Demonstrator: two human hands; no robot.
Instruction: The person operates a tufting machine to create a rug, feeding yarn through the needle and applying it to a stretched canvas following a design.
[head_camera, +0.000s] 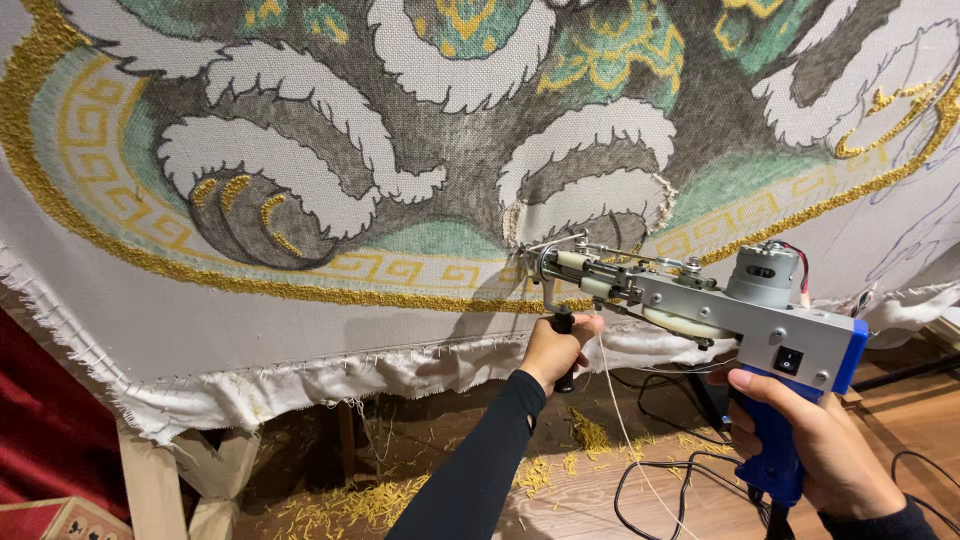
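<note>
In the head view, a tufting gun (700, 305) of grey metal with a blue plastic grip is being held against the stretched cloth (300, 320). Its blue pistol handle is being gripped from behind by the closed fingers of the right hand (825, 450), while its black front handle is being clasped inside the fist of the left hand (555, 350). The needle end is being pressed near a looped gold border (330, 292) on coarse woven fabric. Yellow yarn scraps (370, 500) are lying scattered on the wooden floor (580, 505).
</note>
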